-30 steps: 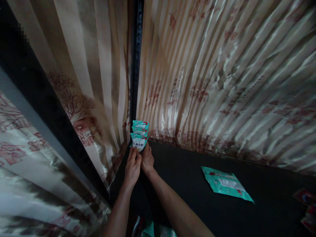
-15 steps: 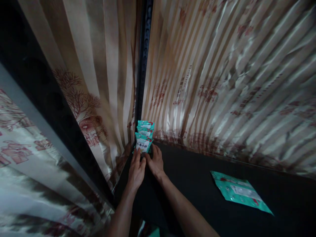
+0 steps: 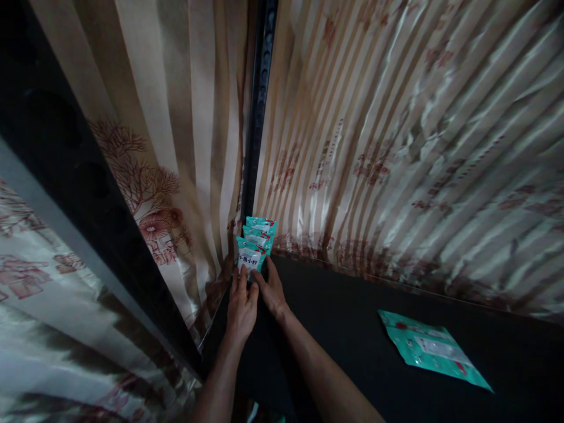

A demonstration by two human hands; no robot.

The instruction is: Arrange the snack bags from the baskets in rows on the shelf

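Three teal snack packets stand one behind another in the corner of the black shelf (image 3: 326,341). The front packet (image 3: 250,257), with a white label and dark characters, leans slightly left. Behind it show the tops of the middle packet (image 3: 257,237) and the rear packet (image 3: 262,223). My left hand (image 3: 242,302) has its fingertips against the lower front of the front packet. My right hand (image 3: 272,292) grips its lower right edge, thumb in front and fingers along the side, partly hidden.
Another teal packet (image 3: 434,351) lies flat on the shelf at the right. A dark perforated post (image 3: 259,100) rises at the corner, and a thicker post (image 3: 97,188) slants at left. Pleated printed curtains (image 3: 374,117) line the back and left side.
The front packet has shifted slightly left and tilted, with both my hands moving along with it. The packet at the right lies as before.
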